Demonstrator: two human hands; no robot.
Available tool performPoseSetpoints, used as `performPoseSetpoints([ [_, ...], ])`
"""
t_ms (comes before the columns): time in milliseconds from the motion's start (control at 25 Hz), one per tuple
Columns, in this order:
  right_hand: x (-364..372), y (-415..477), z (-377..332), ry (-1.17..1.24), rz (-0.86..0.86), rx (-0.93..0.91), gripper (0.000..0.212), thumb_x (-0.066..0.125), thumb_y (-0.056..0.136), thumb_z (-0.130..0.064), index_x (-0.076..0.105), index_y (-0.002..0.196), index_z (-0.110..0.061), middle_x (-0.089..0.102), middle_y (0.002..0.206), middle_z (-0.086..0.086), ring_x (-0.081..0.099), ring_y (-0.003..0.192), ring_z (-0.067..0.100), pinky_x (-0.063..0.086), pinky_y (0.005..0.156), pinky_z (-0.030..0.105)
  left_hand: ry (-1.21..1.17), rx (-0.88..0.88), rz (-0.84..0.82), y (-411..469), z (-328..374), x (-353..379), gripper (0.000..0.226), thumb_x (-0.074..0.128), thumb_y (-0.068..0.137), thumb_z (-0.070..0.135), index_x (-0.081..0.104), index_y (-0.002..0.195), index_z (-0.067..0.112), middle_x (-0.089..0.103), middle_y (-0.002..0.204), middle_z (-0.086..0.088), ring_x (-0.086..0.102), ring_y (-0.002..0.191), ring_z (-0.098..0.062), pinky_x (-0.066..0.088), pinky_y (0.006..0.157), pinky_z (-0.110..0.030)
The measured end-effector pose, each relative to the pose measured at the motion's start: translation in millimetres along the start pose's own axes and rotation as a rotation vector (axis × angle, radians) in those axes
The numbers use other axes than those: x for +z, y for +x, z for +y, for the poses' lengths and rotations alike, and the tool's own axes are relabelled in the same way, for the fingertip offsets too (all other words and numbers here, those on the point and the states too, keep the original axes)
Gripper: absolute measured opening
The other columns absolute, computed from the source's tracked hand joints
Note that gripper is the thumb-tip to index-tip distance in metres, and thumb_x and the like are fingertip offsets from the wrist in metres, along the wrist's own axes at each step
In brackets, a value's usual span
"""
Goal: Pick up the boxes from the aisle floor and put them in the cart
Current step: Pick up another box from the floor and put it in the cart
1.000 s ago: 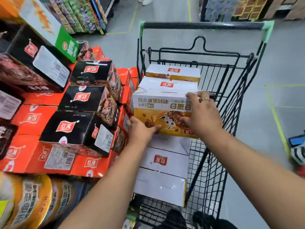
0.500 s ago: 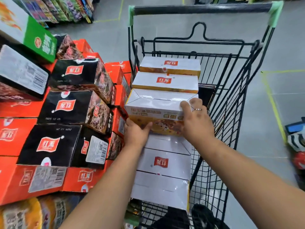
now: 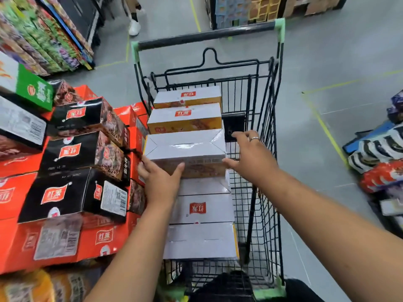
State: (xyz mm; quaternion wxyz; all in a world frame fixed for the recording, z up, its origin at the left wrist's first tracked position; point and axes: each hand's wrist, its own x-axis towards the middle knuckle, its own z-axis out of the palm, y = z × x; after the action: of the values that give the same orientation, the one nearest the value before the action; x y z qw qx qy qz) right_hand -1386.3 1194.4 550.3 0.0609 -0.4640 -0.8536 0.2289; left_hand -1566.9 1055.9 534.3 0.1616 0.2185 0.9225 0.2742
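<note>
Black wire shopping cart (image 3: 265, 192) takes up the middle of the view, with the green-taped handle (image 3: 207, 34) at the far end. Just left of it there's a display stack of red and black cartons (image 3: 72, 153).

Inside the cart is a run of white-topped boxes: two flat boxes (image 3: 201, 216) near, two yellow-sided boxes (image 3: 185, 114) far. Between them is the one being handled, the white-and-yellow box (image 3: 185, 147). It's sitting on top of the near pair, long axis running left to right across the cart.

The left hand (image 3: 160, 180) is flat on the box's near face at the left end, fingers spread, nothing curled round it. The right hand (image 3: 250, 154) is off the right end with its fingers loose and splayed. Its thumb is at the near right corner, but it's a bit blurry so I can't swear it's touching. That hand has a silver ring (image 3: 254, 139).

To me the box looks basically placed. It lies just ahead of both hands, and the left one has the contact, so any last nudge toward the far boxes would come from there.
</note>
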Motion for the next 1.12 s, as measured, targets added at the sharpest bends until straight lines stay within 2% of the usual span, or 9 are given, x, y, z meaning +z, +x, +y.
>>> performPoseSetpoints([
  [120, -22.0, -32.4, 15.3, 0.054, 0.070, 0.047, 0.073, 0.069, 0.080, -0.053, 0.038, 0.139, -0.024, 0.037, 0.136, 0.008, 0.052, 0.115, 0.031, 0.050, 0.090, 0.040, 0.006, 0.260, 0.008, -29.6, 25.9, -14.1, 0.073, 0.067, 0.084, 0.053, 0.043, 0.141, 0.015, 0.042, 0.139, -0.011, 0.048, 0.123, -0.029, 0.042, 0.096, -0.036],
  [200, -39.3, -61.7, 28.4, 0.077, 0.117, 0.076, 0.073, 0.069, 0.080, -0.054, 0.038, 0.139, -0.024, 0.038, 0.136, 0.008, 0.051, 0.117, 0.030, 0.048, 0.091, 0.038, -0.058, 0.419, -0.032, -56.5, 46.4, -16.9, 0.057, 0.067, 0.085, 0.049, 0.053, 0.132, 0.019, 0.052, 0.128, -0.005, 0.053, 0.116, -0.022, 0.042, 0.093, -0.030],
  [320, -66.8, -117.2, 50.7, 0.149, 0.186, 0.137, 0.074, 0.069, 0.079, -0.055, 0.038, 0.140, -0.025, 0.037, 0.137, 0.008, 0.050, 0.121, 0.029, 0.044, 0.094, 0.036, -0.121, 0.573, -0.142, -103.1, 72.8, -11.3, 0.056, 0.067, 0.087, 0.047, 0.050, 0.134, 0.022, 0.052, 0.128, 0.000, 0.052, 0.115, -0.015, 0.045, 0.096, -0.030],
  [440, -97.9, -196.5, 82.6, 0.232, 0.271, 0.249, 0.073, 0.069, 0.080, -0.054, 0.037, 0.141, -0.029, 0.036, 0.138, 0.007, 0.052, 0.118, 0.027, 0.042, 0.092, 0.033, -0.144, 0.738, -0.233, -169.7, 101.4, 0.5, 0.054, 0.067, 0.086, 0.044, 0.049, 0.133, 0.024, 0.054, 0.126, 0.002, 0.054, 0.114, -0.014, 0.049, 0.098, -0.037],
  [600, -131.1, -302.6, 122.6, 0.264, 0.415, 0.361, 0.075, 0.070, 0.079, -0.053, 0.037, 0.142, -0.029, 0.037, 0.139, 0.007, 0.048, 0.122, 0.025, 0.040, 0.097, 0.032, -0.198, 0.916, -0.385, -265.1, 142.7, 25.9, 0.050, 0.071, 0.086, 0.033, 0.052, 0.131, 0.023, 0.056, 0.125, 0.000, 0.056, 0.110, -0.014, 0.046, 0.091, -0.030],
  [720, -155.8, -378.5, 153.8, 0.296, 0.546, 0.466, 0.074, 0.071, 0.078, -0.052, 0.038, 0.141, -0.029, 0.038, 0.137, 0.005, 0.048, 0.122, 0.022, 0.041, 0.098, 0.030, -0.247, 1.051, -0.513, -339.8, 175.2, 48.6, 0.052, 0.071, 0.085, 0.034, 0.051, 0.131, 0.025, 0.056, 0.126, 0.003, 0.056, 0.109, -0.010, 0.049, 0.093, -0.037],
  [840, -173.7, -456.1, 187.1, 0.287, 0.669, 0.621, 0.069, 0.070, 0.080, -0.051, 0.041, 0.138, -0.030, 0.039, 0.134, 0.002, 0.049, 0.118, 0.018, 0.035, 0.082, 0.021, -0.256, 1.219, -0.672, -420.8, 207.6, 70.4, 0.055, 0.069, 0.082, 0.038, 0.050, 0.132, 0.026, 0.056, 0.126, 0.005, 0.056, 0.111, -0.010, 0.049, 0.096, -0.041],
  [920, -179.6, -496.6, 200.4, 0.270, 0.732, 0.719, 0.069, 0.070, 0.080, -0.052, 0.040, 0.138, -0.031, 0.040, 0.133, 0.001, 0.050, 0.116, 0.018, 0.034, 0.078, 0.022, -0.270, 1.323, -0.761, -466.7, 223.6, 83.1, 0.053, 0.071, 0.083, 0.034, 0.051, 0.132, 0.026, 0.055, 0.125, 0.008, 0.055, 0.114, -0.011, 0.048, 0.098, -0.041],
  [1120, -189.2, -577.2, 233.1, 0.257, 0.891, 0.928, 0.072, 0.068, 0.080, -0.053, 0.037, 0.140, -0.030, 0.038, 0.134, 0.000, 0.051, 0.117, 0.019, 0.042, 0.087, 0.029, -0.225, 1.557, -1.003, -566.8, 260.9, 118.8, 0.054, 0.072, 0.084, 0.031, 0.051, 0.134, 0.026, 0.051, 0.124, 0.013, 0.051, 0.121, -0.009, 0.044, 0.104, -0.037],
])
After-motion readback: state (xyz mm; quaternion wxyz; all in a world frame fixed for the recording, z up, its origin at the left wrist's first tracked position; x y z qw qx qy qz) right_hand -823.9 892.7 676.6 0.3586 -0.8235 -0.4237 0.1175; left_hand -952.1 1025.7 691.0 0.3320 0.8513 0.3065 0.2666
